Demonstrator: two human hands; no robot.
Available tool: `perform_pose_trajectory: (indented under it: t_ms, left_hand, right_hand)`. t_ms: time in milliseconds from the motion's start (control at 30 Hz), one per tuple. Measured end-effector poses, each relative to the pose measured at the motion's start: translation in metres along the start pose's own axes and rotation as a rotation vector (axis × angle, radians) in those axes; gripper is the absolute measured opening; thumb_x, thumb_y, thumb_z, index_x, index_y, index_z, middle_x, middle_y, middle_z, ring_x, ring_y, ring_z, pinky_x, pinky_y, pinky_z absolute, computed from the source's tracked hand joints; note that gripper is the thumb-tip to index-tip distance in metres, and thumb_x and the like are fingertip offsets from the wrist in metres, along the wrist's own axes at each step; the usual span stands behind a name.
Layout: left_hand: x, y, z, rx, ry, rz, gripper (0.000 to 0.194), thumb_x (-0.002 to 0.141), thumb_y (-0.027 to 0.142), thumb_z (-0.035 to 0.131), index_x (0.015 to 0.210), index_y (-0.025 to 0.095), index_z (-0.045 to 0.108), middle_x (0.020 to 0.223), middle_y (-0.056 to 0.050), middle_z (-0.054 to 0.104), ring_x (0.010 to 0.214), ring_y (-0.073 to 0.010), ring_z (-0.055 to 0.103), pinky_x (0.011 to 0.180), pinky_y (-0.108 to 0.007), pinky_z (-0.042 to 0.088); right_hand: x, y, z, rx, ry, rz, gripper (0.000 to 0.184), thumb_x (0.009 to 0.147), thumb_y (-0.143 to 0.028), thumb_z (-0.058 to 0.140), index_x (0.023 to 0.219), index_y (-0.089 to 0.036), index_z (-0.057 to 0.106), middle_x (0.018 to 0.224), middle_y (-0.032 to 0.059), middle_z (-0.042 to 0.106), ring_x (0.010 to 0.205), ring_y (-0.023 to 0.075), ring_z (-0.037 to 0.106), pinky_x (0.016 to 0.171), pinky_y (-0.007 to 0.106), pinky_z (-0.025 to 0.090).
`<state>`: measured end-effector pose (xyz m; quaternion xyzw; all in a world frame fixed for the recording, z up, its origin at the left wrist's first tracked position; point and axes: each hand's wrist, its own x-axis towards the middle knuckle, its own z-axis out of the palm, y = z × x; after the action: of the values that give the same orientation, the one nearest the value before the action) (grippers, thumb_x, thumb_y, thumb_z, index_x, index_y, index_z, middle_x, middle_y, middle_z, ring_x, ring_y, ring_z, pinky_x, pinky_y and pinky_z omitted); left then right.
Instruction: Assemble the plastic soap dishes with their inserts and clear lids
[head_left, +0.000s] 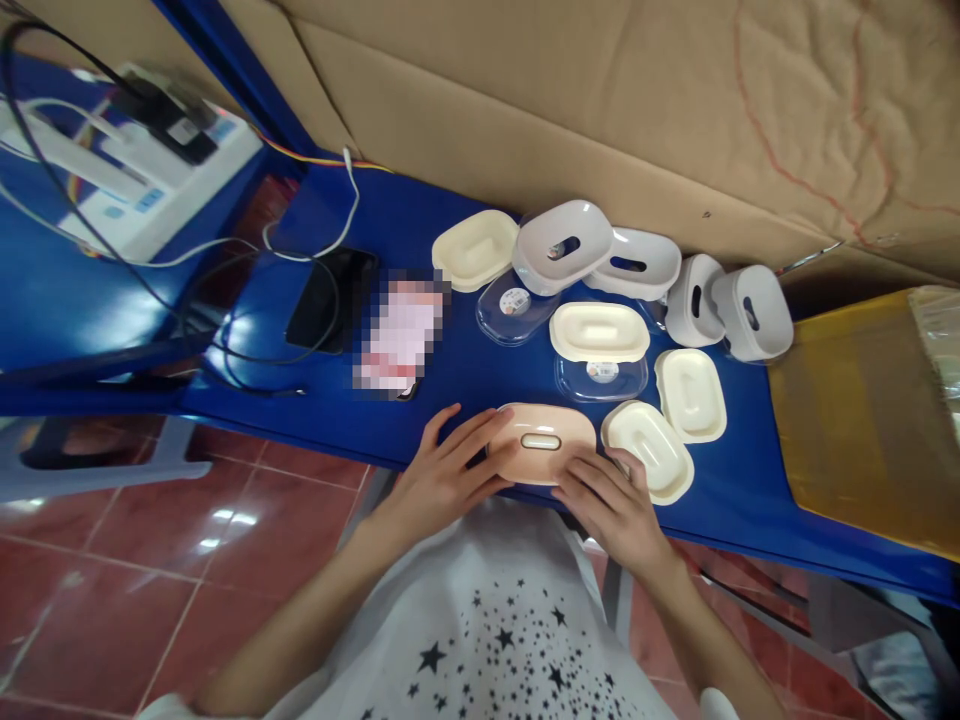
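A peach oval plastic piece with a rounded slot in its middle (pixel 517 462) lies at the table's front edge, between my hands. My left hand (pixel 450 470) grips its left end, fingers over the rim. The fingers of my right hand (pixel 611 500) are bent over its right end and front edge. Just right of it lie two cream oval pieces, one (pixel 656 460) close by my right hand and another (pixel 694 397) behind it. Behind the peach piece, a cream oval piece (pixel 598 333) partly covers a clear plastic lid (pixel 592 382) with a label.
Several grey slotted oval boxes (pixel 574 220) stand along the cardboard wall (pixel 525 100), by another cream piece (pixel 476 248) and clear lid (pixel 499 318). A blurred-screen phone (pixel 401 335), black device (pixel 322 310) and cables lie left. A taped box (pixel 862 420) stands right.
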<state>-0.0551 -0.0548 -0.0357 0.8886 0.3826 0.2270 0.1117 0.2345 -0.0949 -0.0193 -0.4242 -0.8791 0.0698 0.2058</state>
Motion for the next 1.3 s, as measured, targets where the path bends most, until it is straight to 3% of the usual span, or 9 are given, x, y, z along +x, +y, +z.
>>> perform_pose_trajectory:
  t_ms: [100, 200, 333, 433, 567, 700, 900, 1100, 1300]
  left_hand:
    - [0.001, -0.002, -0.003, -0.01, -0.017, -0.015, 0.036, 0.104, 0.04, 0.074, 0.136, 0.024, 0.067, 0.157, -0.014, 0.063, 0.14, -0.0307, 0.062, 0.131, -0.06, 0.027]
    - [0.006, -0.002, -0.007, -0.032, -0.003, -0.016, 0.039, 0.105, 0.047, 0.07, 0.136, 0.024, 0.067, 0.155, -0.015, 0.063, 0.141, -0.0324, 0.061, 0.13, -0.061, 0.027]
    - [0.015, 0.003, -0.012, -0.054, 0.031, -0.022, 0.036, 0.107, 0.043, 0.067, 0.137, 0.023, 0.066, 0.151, -0.016, 0.065, 0.142, -0.0319, 0.059, 0.129, -0.061, 0.027]
    - [0.018, 0.008, -0.011, -0.077, 0.049, -0.031, 0.032, 0.107, 0.038, 0.069, 0.135, 0.023, 0.067, 0.147, -0.015, 0.067, 0.14, -0.0314, 0.06, 0.129, -0.06, 0.027]
    - [0.02, 0.011, -0.008, -0.095, 0.053, -0.034, 0.028, 0.105, 0.035, 0.07, 0.131, 0.022, 0.068, 0.147, -0.015, 0.067, 0.138, -0.0312, 0.061, 0.128, -0.059, 0.029]
    - [0.02, 0.011, -0.008, -0.08, 0.041, -0.039, 0.03, 0.104, 0.032, 0.072, 0.133, 0.023, 0.068, 0.147, -0.015, 0.066, 0.137, -0.0318, 0.061, 0.126, -0.061, 0.031]
    - [0.016, 0.007, -0.005, -0.081, 0.032, -0.056, 0.04, 0.101, 0.029, 0.075, 0.14, 0.025, 0.064, 0.15, -0.016, 0.064, 0.135, -0.032, 0.063, 0.126, -0.061, 0.034]
    - [0.014, 0.006, 0.005, -0.121, 0.08, -0.098, 0.065, 0.098, 0.028, 0.08, 0.156, 0.026, 0.049, 0.16, -0.021, 0.053, 0.146, -0.0358, 0.055, 0.121, -0.059, 0.042]
    - [0.012, 0.001, 0.01, -0.12, 0.082, -0.082, 0.07, 0.101, 0.035, 0.078, 0.161, 0.027, 0.043, 0.161, -0.022, 0.051, 0.146, -0.035, 0.054, 0.119, -0.058, 0.044]
  right_hand:
    - [0.01, 0.02, -0.017, 0.016, -0.001, 0.007, 0.028, 0.107, -0.023, 0.068, 0.134, -0.028, 0.069, 0.125, 0.0023, 0.083, 0.126, 0.0223, 0.074, 0.117, 0.044, 0.04]
    - [0.022, 0.06, -0.032, -0.104, 0.048, 0.09, 0.037, 0.107, -0.018, 0.065, 0.143, -0.028, 0.065, 0.139, 0.0063, 0.077, 0.137, 0.0269, 0.069, 0.119, 0.049, 0.038]
    - [0.037, 0.107, -0.037, -0.161, -0.053, 0.159, 0.043, 0.108, -0.032, 0.063, 0.151, -0.026, 0.06, 0.156, 0.0136, 0.065, 0.145, 0.0345, 0.06, 0.118, 0.055, 0.043]
    - [0.045, 0.117, -0.033, -0.115, -0.089, 0.169, 0.05, 0.105, -0.044, 0.067, 0.151, -0.026, 0.06, 0.15, 0.0165, 0.065, 0.142, 0.0367, 0.06, 0.115, 0.056, 0.047]
    - [0.055, 0.117, -0.03, -0.074, -0.136, 0.179, 0.062, 0.099, -0.048, 0.075, 0.154, -0.024, 0.057, 0.147, 0.0184, 0.061, 0.146, 0.0384, 0.054, 0.119, 0.058, 0.047]
    - [0.063, 0.119, -0.032, -0.029, -0.163, 0.179, 0.063, 0.098, -0.048, 0.077, 0.153, -0.027, 0.058, 0.155, 0.0153, 0.059, 0.14, 0.0362, 0.059, 0.116, 0.056, 0.052]
    - [0.059, 0.113, -0.039, -0.027, -0.044, 0.186, 0.051, 0.104, -0.052, 0.068, 0.148, -0.026, 0.065, 0.148, 0.0122, 0.07, 0.133, 0.033, 0.068, 0.111, 0.054, 0.054]
    - [0.045, 0.073, -0.043, 0.04, -0.083, 0.103, 0.046, 0.108, -0.049, 0.064, 0.146, -0.025, 0.064, 0.141, 0.0107, 0.074, 0.126, 0.0292, 0.072, 0.102, 0.049, 0.057]
    - [0.029, 0.03, -0.031, 0.016, -0.12, 0.067, 0.048, 0.107, -0.044, 0.066, 0.151, -0.027, 0.059, 0.152, 0.0123, 0.066, 0.138, 0.0316, 0.064, 0.111, 0.052, 0.054]
